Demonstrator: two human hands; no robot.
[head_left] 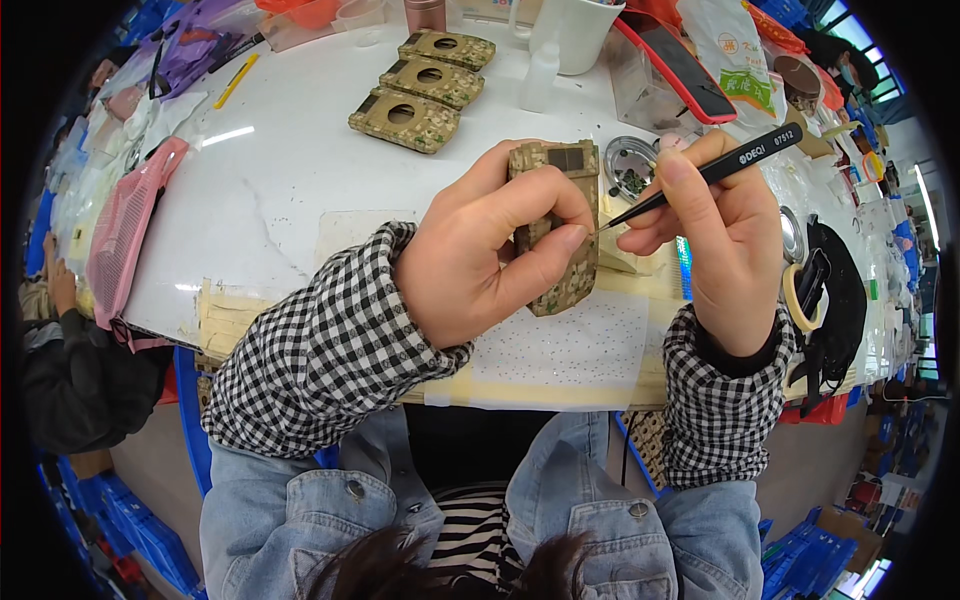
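Left fingers [545,192] grip a boxy, tan-green, plastic-looking hull [574,272]; right fingers [692,195] pinch slender black metal tweezers [740,160]. Hull judged light, rigid; hold long sides.

Black tweezers [722,168], matching camouflage hulls [455,90] and blue crates [140,530] show a workshop.

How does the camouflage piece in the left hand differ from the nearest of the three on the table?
The held piece points lengthwise away from the person; the table piece lies more crosswise. The left hand partly covers the held piece, while the table piece's round hole shows. Both are camouflage-patterned, with a dark patch near one end.
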